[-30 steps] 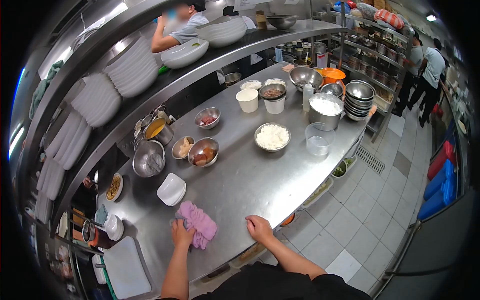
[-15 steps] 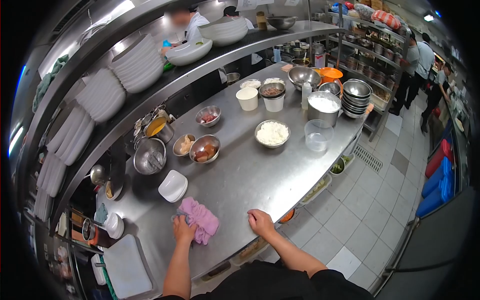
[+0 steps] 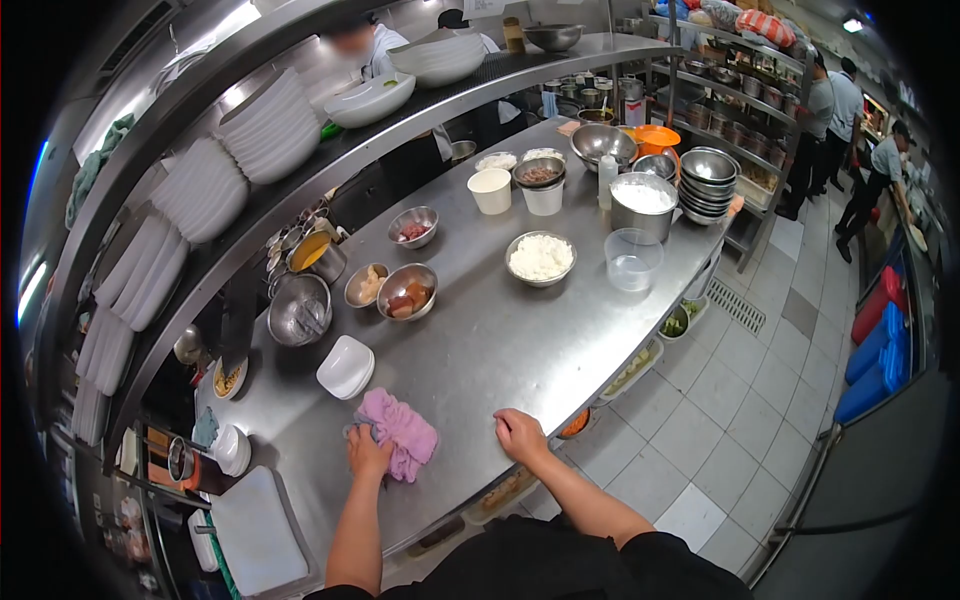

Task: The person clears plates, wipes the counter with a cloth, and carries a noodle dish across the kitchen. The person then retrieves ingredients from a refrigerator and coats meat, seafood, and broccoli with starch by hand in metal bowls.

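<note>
My left hand (image 3: 369, 453) rests on the steel table (image 3: 455, 375), its fingers closed on the left edge of a crumpled pink cloth (image 3: 402, 436). A greyish bit of cloth shows by the fingertips. My right hand (image 3: 520, 437) lies curled at the table's front edge, with nothing visible in it. White square dishes (image 3: 346, 367) are just beyond the cloth. Farther off are a metal bowl of white food (image 3: 541, 258), a bowl of brown pieces (image 3: 408, 292) and a clear round container (image 3: 633, 260).
A white board (image 3: 258, 535) lies at the near left. An overhead shelf (image 3: 440, 98) carries stacked white bowls (image 3: 265, 125). Stacked metal bowls (image 3: 708, 184) stand at the far right. Several people are beyond the shelf and in the aisle.
Both hands and the cloth keep nearly the same places, while the view has shifted slightly. A co-worker in the right aisle has come into fuller view. A dark sleeve now reaches over the noodle dish at left.
</note>
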Available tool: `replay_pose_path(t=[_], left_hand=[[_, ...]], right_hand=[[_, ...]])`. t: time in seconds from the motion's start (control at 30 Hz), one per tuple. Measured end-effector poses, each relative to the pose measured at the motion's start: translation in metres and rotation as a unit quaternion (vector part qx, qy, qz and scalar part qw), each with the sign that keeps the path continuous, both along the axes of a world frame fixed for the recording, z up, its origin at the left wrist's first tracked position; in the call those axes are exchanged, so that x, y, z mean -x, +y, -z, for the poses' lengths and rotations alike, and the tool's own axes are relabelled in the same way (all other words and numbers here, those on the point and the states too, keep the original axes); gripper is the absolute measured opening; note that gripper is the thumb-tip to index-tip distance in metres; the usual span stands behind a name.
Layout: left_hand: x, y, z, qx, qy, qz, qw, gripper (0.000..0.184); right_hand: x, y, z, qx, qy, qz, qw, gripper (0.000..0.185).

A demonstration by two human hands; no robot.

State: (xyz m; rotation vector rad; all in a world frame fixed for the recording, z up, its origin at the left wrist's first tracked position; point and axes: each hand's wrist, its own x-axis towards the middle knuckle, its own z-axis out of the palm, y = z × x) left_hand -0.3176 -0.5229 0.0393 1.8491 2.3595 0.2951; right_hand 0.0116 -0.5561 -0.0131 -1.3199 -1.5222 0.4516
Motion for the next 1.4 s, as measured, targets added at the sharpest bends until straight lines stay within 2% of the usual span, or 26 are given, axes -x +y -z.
replay_pose_path(t=[0.63, 0.7, 0.77, 0.83, 0.9, 0.93, 1.0, 1.03, 1.07, 1.1, 1.13, 1.17, 1.2, 1.23, 1.3, 1.37, 1.4], left_hand=[[0.012, 0.0, -0.012, 0.014, 0.004, 0.001, 1.0, 0.068], [0.037, -0.002, -0.015, 0.012, -0.062, 0.07, 0.996, 0.063], [0.064, 0.002, -0.035, 0.022, -0.192, 0.093, 0.977, 0.057], [0.119, 0.024, 0.002, -0.04, -0.341, 0.065, 0.937, 0.052], [0.15, 0.033, -0.018, -0.02, -0.509, -0.073, 0.857, 0.05], [0.176, 0.047, -0.011, -0.053, -0.545, -0.096, 0.831, 0.051], [0.229, 0.083, 0.003, -0.109, -0.599, -0.132, 0.783, 0.056], [0.255, 0.101, 0.001, -0.131, -0.619, -0.149, 0.76, 0.06], [0.282, 0.12, -0.002, -0.126, -0.618, -0.153, 0.761, 0.06], [0.308, 0.136, -0.004, -0.161, -0.672, -0.171, 0.702, 0.065], [0.334, 0.152, -0.004, -0.196, -0.719, -0.187, 0.64, 0.07], [0.364, 0.168, 0.002, -0.192, -0.718, -0.186, 0.643, 0.07], [0.399, 0.184, 0.015, -0.232, -0.75, -0.168, 0.597, 0.077], [0.431, 0.201, 0.025, -0.268, -0.778, -0.148, 0.548, 0.084], [0.488, 0.238, 0.034, -0.269, -0.783, -0.209, 0.52, 0.091], [0.534, 0.266, 0.045, -0.279, -0.768, -0.237, 0.526, 0.087], [0.547, 0.27, 0.043, -0.275, -0.779, -0.22, 0.519, 0.095]], right_hand=[[0.006, 0.003, -0.001, 0.009, 0.007, 0.015, 1.0, 0.015], [0.01, 0.004, 0.003, 0.02, 0.0, 0.014, 1.0, 0.017], [0.017, 0.005, 0.006, 0.083, 0.015, 0.015, 0.996, 0.017], [0.022, 0.008, 0.019, 0.106, 0.035, 0.012, 0.994, 0.021], [0.03, 0.005, 0.015, 0.128, 0.054, 0.018, 0.99, 0.021], [0.025, 0.013, 0.043, 0.102, 0.03, 0.018, 0.994, 0.02], [0.029, 0.012, 0.033, 0.132, 0.024, 0.041, 0.99, 0.017], [0.023, 0.02, 0.05, 0.054, -0.057, 0.076, 0.994, 0.018], [0.018, 0.022, 0.054, 0.001, -0.066, 0.085, 0.994, 0.019], [-0.005, 0.028, 0.095, 0.086, 0.022, 0.122, 0.989, 0.019], [-0.004, 0.023, 0.089, 0.114, 0.114, 0.147, 0.976, 0.018], [0.009, 0.011, 0.065, 0.156, 0.194, 0.181, 0.951, 0.019], [0.025, 0.0, 0.047, 0.162, 0.306, 0.207, 0.915, 0.022], [0.032, -0.012, 0.041, 0.142, 0.347, 0.229, 0.898, 0.023], [0.044, -0.042, 0.026, 0.164, 0.36, 0.273, 0.877, 0.021], [0.054, -0.071, 0.021, 0.18, 0.355, 0.318, 0.86, 0.022], [0.055, -0.085, 0.025, 0.187, 0.352, 0.338, 0.853, 0.023]])
